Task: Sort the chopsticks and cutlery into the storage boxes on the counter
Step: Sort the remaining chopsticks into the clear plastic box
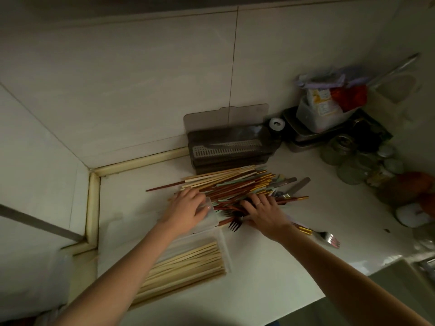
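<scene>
White counter (pixel 270 267), big chopstick pile (pixel 235 184) at 12 o'clock.
Both hands, left hand (pixel 188 209) and right hand (pixel 263 212), lie spread on it; sticks seem light, stiff, slippery, so grab middles.

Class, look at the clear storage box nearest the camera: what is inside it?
The clear storage box holds pale wooden chopsticks lying side by side. The left forearm covers part of them.

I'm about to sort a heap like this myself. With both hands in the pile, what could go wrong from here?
1. The right hand lies beside the dark fork, tines up toward the wrist; a jab seems possible.
2. Sweeping the mixed pile may knock the silver fork toward the counter's front edge.
3. The left hand rests on a clear box; pushing could slide it into the pale chopsticks.
</scene>
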A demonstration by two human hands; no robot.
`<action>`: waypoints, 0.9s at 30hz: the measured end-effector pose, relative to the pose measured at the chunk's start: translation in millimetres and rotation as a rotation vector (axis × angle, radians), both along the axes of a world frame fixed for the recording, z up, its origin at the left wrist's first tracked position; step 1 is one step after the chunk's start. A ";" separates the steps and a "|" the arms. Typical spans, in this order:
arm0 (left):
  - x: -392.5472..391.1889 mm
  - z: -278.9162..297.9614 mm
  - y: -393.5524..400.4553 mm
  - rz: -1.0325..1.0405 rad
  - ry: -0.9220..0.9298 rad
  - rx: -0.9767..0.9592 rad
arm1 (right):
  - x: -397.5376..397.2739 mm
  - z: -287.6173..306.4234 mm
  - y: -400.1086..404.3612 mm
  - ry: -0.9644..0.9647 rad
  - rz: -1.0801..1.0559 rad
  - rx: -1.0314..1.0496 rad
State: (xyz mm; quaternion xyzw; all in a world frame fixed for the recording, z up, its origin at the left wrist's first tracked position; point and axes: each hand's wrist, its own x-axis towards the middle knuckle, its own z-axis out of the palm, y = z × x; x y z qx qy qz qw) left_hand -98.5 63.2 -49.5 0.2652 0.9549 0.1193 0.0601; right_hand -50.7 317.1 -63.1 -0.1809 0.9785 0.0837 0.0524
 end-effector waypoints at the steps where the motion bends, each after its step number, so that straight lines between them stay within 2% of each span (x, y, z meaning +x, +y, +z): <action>1: 1.0 -1.2 0.7 0.029 -0.061 0.015 | 1.4 -2.0 -2.2 0.002 -0.010 0.003; 5: 3.1 2.5 5.6 0.134 -0.137 0.100 | -0.4 -3.5 -10.4 -0.037 -0.043 0.036; 12: 10.5 2.3 10.5 0.116 -0.053 0.095 | -13.3 -4.2 -22.5 -0.063 -0.063 0.047; 16: 16.2 7.7 23.2 0.104 0.011 0.162 | -27.5 1.7 -33.1 -0.079 -0.097 0.065; 22: 17.3 10.6 52.6 0.112 -0.006 0.096 | -50.0 0.1 -35.0 -0.080 -0.085 0.091; 27: 6.3 10.8 88.6 0.150 -0.063 0.044 | -61.2 6.7 -22.9 -0.118 -0.034 -0.009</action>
